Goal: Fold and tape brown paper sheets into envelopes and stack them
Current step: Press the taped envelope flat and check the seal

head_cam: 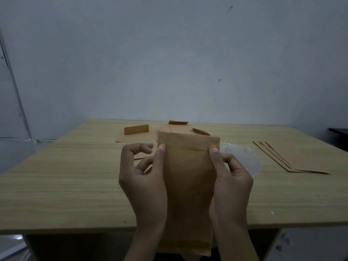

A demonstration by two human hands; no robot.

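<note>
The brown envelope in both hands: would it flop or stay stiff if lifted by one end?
Probably fairly stiff: the envelope is held up flat between left hand and right hand, no sagging. Likely light: an edge grip seems enough.

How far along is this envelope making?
Looks done: a fanned stack of flat brown pieces on the right of the table, though whether they're finished envelopes is unclear. In hand: the left hand and right hand hold one folded envelope upright, thumbs at its flap crease. Left: unfolded sheets with raised flaps wait at the far edge.
</note>
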